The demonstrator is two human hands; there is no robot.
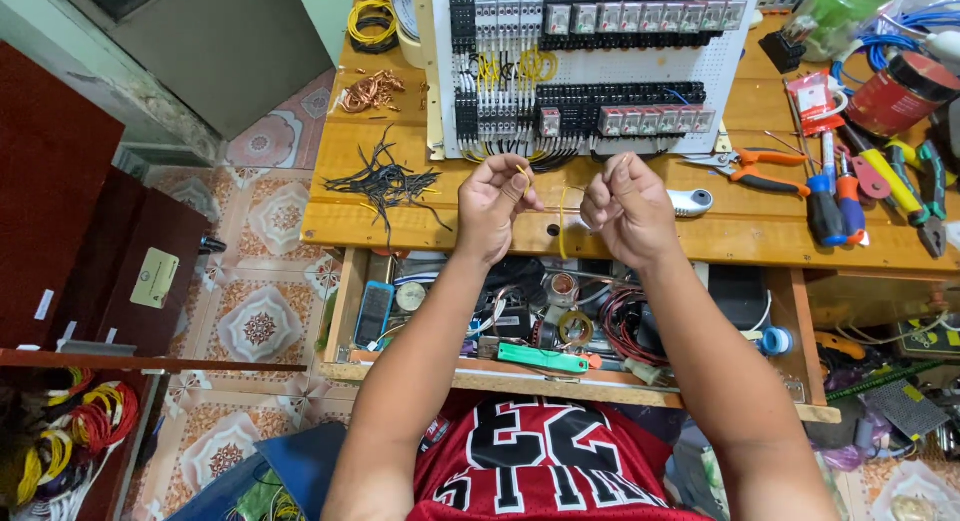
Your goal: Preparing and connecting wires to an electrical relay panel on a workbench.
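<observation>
Far left on wooden bench (640, 236): pile of black wire offcuts (385, 184), copper scraps (370, 91) behind it. Left hand (492, 203) curled, pinching yellow wire (563, 221) end near white perforated panel (590, 66). Wire loops down between hands, over bench edge. Right hand (625, 206) also closed, pinching other end. Screwdrivers (835, 201), orange-handled pliers (765, 169) off right. Open drawer (560, 326) below, full of clutter.

Left hand (493, 203) and right hand (627, 203) pinch a thin yellow wire (563, 226). They hover just below the white perforated panel of black relays (590, 66), above the wooden worktop (640, 236).
</observation>
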